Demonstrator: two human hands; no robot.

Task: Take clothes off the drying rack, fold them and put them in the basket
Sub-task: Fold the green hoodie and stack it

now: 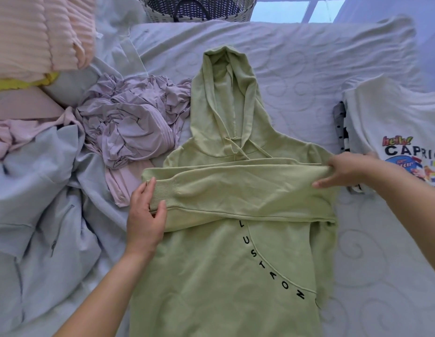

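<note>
Works on the hoodie point(211, 276), spread front-up on the bed point(308, 69), hood toward the basket point(199, 10) and well apart from it. Pinches the ribbed cuff point(163, 193) between thumb and fingers of the left hand point(144, 215). Grasps the sleeve's fold at the opposite shoulder with the right hand point(345, 169). Holds that sleeve stretched across the chest, over the other sleeve already laid there.

Risks slack if either pinch lets go early, which would likely leave the sleeve sagging crooked and the bundle lopsided. Risks dragging the body askew by pulling too hard to one side, undoing the sleeve beneath. Sits close to the lilac heap point(133, 117) by the cuff and the white tee point(394, 122) by the right hand, so could snag or sweep either into the fold. Leaves hood and hem yet to fold.
</note>
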